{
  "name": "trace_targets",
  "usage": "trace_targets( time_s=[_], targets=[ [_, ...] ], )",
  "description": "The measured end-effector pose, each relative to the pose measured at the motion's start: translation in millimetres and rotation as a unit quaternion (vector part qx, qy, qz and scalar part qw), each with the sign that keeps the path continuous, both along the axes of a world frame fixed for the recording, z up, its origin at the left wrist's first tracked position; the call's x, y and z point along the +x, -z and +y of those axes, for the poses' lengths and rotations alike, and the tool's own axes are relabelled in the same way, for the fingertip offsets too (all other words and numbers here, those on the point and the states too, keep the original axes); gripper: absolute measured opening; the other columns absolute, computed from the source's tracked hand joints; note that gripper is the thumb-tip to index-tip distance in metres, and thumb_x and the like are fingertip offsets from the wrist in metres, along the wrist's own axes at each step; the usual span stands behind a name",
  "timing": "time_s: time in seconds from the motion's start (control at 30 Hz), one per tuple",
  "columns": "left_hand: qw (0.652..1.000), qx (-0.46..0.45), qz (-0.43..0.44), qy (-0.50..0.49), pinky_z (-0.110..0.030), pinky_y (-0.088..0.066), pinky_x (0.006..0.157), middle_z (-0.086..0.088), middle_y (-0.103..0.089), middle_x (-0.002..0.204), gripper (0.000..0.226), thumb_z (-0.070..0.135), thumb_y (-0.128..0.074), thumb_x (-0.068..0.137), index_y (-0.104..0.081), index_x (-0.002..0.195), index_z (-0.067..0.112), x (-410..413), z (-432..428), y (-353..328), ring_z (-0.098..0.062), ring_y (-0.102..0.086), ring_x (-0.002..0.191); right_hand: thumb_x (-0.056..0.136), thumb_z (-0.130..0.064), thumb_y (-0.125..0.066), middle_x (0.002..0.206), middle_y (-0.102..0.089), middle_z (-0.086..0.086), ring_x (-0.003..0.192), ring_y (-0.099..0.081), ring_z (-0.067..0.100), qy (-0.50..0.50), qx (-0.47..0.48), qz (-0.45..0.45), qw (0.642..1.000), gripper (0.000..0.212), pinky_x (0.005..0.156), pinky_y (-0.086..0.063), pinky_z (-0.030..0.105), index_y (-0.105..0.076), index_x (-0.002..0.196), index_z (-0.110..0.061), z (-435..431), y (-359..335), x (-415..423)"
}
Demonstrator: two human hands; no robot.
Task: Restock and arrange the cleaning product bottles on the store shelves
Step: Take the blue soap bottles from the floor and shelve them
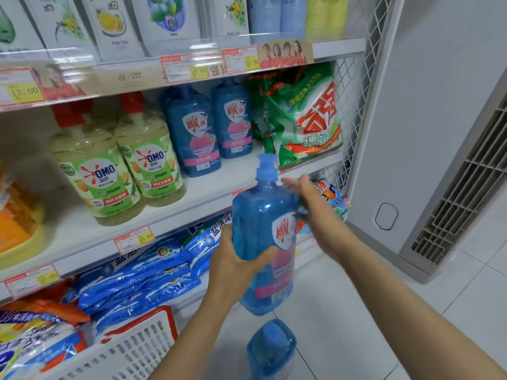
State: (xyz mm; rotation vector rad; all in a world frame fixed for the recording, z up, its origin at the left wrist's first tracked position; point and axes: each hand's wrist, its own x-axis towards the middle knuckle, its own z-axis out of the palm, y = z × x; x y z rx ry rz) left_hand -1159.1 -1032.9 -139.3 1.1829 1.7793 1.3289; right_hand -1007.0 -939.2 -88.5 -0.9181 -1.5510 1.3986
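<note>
Restocking step, frame centre: left hand (236, 259) clamped on blue bottle (264, 237); right hand (307, 196) fingers apart against its shoulder. Next move probably calls for lifting it onto middle shelf (214, 187), beside matching bottles (208, 127).

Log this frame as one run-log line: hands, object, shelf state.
left hand: grip on blue bottle, upright, below middle shelf | right hand: open, at bottle shoulder | shelved: two matching bottles | floor: another bottle

Single head view, angled down, close to shelves (192, 193), facing them obliquely.

Both hands raised: left (236, 259) gripping, right (310, 198) open-fingered.
</note>
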Motion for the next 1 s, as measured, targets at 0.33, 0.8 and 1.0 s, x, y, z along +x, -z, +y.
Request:
trace_targets(
  time_s=[0.33, 0.8, 1.0],
  targets=[
    [0.981, -0.010, 0.165, 0.102, -0.031, -0.048, 0.088, 0.022, -0.061, 0.113, 0.080, 0.059, -0.087, 0.053, -0.046, 0.119, 0.042, 25.1, 16.8, 33.5, -0.006, -0.056, 0.105, 0.089, -0.039, -0.070, 0.093, -0.066, 0.008, 0.069, -0.069, 0.022, -0.186, -0.132, -0.371, 0.900, 0.031, 0.059, -0.058, 0.028, -0.062, 0.096, -0.010, 53.5, -57.7, 61.1],
    [0.959, -0.163, 0.088, 0.214, -0.036, -0.052, 0.094, 0.013, -0.067, 0.111, 0.067, 0.057, -0.083, 0.056, -0.052, 0.112, 0.039, 62.7, 57.6, 100.1, -0.014, -0.063, 0.110, 0.094, -0.024, -0.055, 0.083, -0.064, 0.003, 0.050, -0.065, 0.018, -0.095, -0.041, -0.512, 0.853, 0.013, 0.051, -0.050, 0.022, -0.054, 0.094, -0.011, 44.2, 50.1, 51.5],
    [0.896, -0.286, 0.137, 0.311, -0.028, -0.053, 0.085, 0.005, -0.068, 0.114, 0.055, 0.058, -0.070, 0.079, -0.058, 0.122, 0.025, 61.8, 62.8, 137.1, -0.014, -0.063, 0.103, 0.096, -0.027, -0.051, 0.069, -0.061, -0.004, 0.047, -0.059, 0.009, -0.103, -0.100, -0.543, 0.827, 0.016, 0.056, -0.047, 0.018, -0.056, 0.101, -0.014, 37.4, 113.9, 60.0]
  ],
)
